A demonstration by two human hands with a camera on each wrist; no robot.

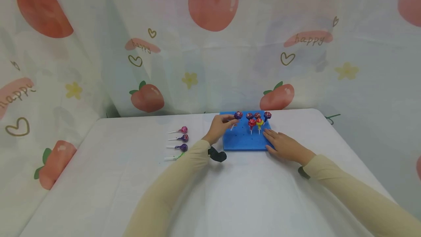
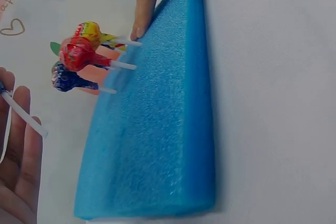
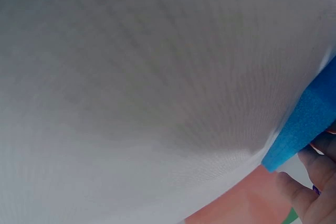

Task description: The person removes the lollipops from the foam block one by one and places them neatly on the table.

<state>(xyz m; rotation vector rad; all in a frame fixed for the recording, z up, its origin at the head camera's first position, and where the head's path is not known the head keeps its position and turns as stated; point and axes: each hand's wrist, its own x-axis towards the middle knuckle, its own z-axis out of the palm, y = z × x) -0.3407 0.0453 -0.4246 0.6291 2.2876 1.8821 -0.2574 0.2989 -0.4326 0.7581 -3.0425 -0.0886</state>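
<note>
My left hand (image 1: 217, 127) pinches a lollipop (image 1: 238, 115) with a dark purple wrapper over the left part of a blue foam board (image 1: 243, 144). Its white stick (image 2: 25, 114) points down, apart from the board in the left wrist view. Several wrapped lollipops stand upright in the board's right part, among them a red one (image 1: 251, 123) and a yellow one (image 1: 259, 122). My right hand (image 1: 286, 146) rests at the board's right edge, fingers fairly straight. In the right wrist view, the right hand (image 3: 317, 190) is partly cut off beside the board (image 3: 304, 121).
Left of the board, several lollipops lie in a column on the white-covered table (image 1: 115, 178): pink (image 1: 183, 130), dark blue and red (image 1: 185, 138), purple (image 1: 183, 147) and green (image 1: 180, 155), partly behind my left sleeve. A fruit-printed curtain (image 1: 210, 57) hangs behind.
</note>
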